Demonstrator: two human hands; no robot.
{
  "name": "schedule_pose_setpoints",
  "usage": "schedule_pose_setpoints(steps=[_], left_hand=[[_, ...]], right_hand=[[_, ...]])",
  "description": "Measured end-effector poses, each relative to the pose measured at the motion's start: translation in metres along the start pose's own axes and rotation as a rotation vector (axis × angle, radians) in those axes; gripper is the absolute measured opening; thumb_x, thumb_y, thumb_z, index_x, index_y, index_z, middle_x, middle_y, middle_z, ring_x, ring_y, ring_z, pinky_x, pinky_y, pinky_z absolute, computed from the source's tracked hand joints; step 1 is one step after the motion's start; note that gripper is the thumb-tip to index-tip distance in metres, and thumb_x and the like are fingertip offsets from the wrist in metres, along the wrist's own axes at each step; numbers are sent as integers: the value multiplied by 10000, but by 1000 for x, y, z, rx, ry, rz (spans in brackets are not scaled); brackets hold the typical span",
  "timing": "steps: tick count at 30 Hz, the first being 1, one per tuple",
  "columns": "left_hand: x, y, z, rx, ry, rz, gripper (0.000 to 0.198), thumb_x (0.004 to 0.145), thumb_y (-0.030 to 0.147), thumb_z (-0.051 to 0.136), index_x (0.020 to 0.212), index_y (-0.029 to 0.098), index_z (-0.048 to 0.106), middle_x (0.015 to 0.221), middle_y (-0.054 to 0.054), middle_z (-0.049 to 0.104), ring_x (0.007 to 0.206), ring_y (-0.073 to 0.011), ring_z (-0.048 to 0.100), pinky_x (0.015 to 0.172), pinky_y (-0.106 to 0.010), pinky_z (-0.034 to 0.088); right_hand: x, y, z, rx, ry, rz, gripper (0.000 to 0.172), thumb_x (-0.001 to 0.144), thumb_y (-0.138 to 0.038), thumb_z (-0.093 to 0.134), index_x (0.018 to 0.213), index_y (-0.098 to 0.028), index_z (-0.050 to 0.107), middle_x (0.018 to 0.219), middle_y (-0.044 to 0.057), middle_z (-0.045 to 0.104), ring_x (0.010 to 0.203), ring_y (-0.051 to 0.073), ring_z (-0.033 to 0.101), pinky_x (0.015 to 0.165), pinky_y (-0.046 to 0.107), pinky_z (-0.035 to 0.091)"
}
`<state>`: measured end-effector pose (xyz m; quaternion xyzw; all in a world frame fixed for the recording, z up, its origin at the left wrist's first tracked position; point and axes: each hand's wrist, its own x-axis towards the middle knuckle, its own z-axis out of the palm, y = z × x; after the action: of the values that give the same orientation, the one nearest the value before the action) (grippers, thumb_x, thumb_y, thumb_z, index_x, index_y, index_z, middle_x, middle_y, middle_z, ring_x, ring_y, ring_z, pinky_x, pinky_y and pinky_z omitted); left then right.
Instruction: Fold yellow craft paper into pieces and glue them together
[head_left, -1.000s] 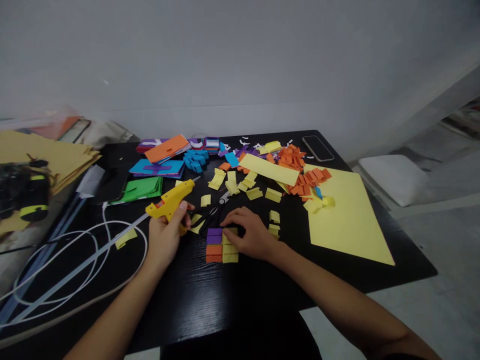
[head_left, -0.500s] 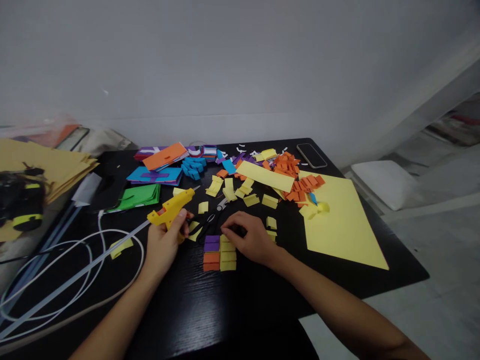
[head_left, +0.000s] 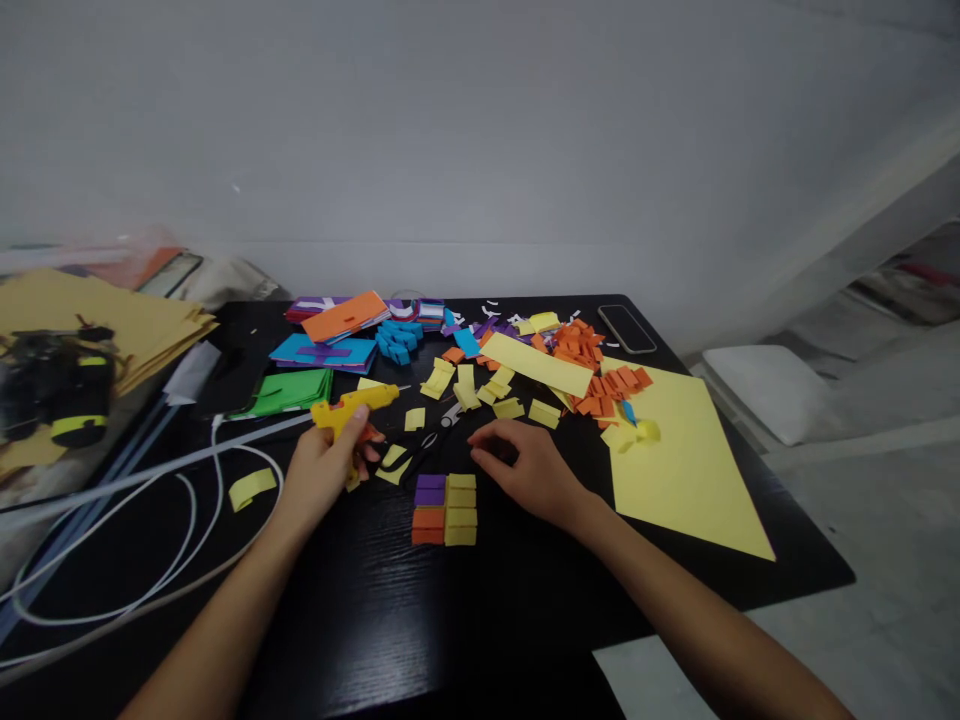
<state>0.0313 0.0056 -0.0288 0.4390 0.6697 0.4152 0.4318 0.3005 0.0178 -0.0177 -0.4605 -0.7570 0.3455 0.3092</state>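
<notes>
My left hand [head_left: 326, 465] is wrapped round the handle of a yellow glue gun [head_left: 352, 408]. The gun's nozzle points right, and a long pale glue stick [head_left: 255, 435] runs out of its back. My right hand [head_left: 529, 470] hovers just right of a block of folded paper pieces, its fingers curled and thumb and fingertip slightly apart, with nothing visible between them. In that block, purple [head_left: 430, 490] and orange [head_left: 428, 526] pieces stand beside a yellow column [head_left: 460, 510]. Scissors [head_left: 424, 440] with black handles lie between my hands, over a small yellow paper piece [head_left: 394, 465].
Loose yellow pieces [head_left: 439, 378] and a heap of orange ones [head_left: 577, 345] lie farther back. A large yellow sheet [head_left: 690, 470] and a phone [head_left: 627, 328] are at the right. Folded green [head_left: 292, 391] and blue [head_left: 322, 353] paper lies back left; a white cable [head_left: 191, 520] loops at the left.
My right hand has drawn back right from the yellow column, and its thumb and fingertip have parted. The glue gun has tilted flatter. The view has shifted slightly.
</notes>
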Motion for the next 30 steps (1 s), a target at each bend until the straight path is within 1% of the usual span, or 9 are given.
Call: schedule_pose_setpoints(steps=[2,5,8,10,14,18,23,27,30], left_hand=[[6,-3,-6,32,-22,-47,675,741,812,612,725,146,724,602,-70,693,461,-179,601,467,-273,422],[12,-7,-13,155,5,-87,687,753,823,574,682,156,723,581,-83,695,503,-210,624,508,-292,441],[15,-8,-20,371,20,-138,696,827,798,475,622,174,708,608,-113,722,559,-251,656,580,-331,469],[17,-6,-24,499,14,-162,701,872,765,404,598,188,693,654,-138,746,633,-291,696,651,-360,490],[16,0,-27,795,46,-165,707,904,739,324,681,188,707,807,-205,778,837,-398,734,745,-420,496],[11,4,-26,1018,80,-81,674,907,734,340,820,181,716,906,-233,773,947,-465,714,744,-438,479],[3,3,-28,1042,184,-5,552,904,702,424,811,221,678,841,-178,746,820,-411,705,593,-372,391],[-2,2,-25,876,334,266,382,912,569,522,794,221,624,855,-115,707,794,-318,665,597,-336,367],[-11,3,-12,552,262,483,308,924,501,564,825,217,633,820,-58,678,747,-237,630,680,-330,443]], right_hand=[[-3,1,2,-33,-45,-34,97,867,-171,738,963,-189,738,921,40,765,850,189,716,768,310,552],[-16,-4,14,-103,-136,-198,281,901,-309,757,1141,-166,728,1221,115,740,1175,248,679,1035,392,529],[-35,-12,34,-306,-294,-387,712,972,-488,645,1536,-102,447,1610,187,447,1544,306,338,1266,517,294],[-45,-14,48,-414,-339,-420,822,1016,-537,538,1624,-64,251,1703,184,242,1612,302,130,1306,548,167],[-55,-7,67,-511,-397,-379,894,1024,-622,447,1638,-36,167,1727,176,122,1620,297,39,1316,540,131],[-54,0,72,-535,-421,-359,907,1012,-624,477,1632,-30,185,1726,184,131,1618,309,55,1311,546,158],[-50,-3,68,-479,-388,-343,693,1041,-412,524,1601,-65,308,1685,197,296,1590,308,218,1286,524,259],[-47,-6,59,-227,-341,-301,636,978,-419,630,1505,-100,472,1570,236,477,1477,358,427,1214,554,360],[-39,-12,50,219,-252,-51,649,892,-484,723,1430,-177,529,1432,181,619,1331,317,584,1143,522,443]])
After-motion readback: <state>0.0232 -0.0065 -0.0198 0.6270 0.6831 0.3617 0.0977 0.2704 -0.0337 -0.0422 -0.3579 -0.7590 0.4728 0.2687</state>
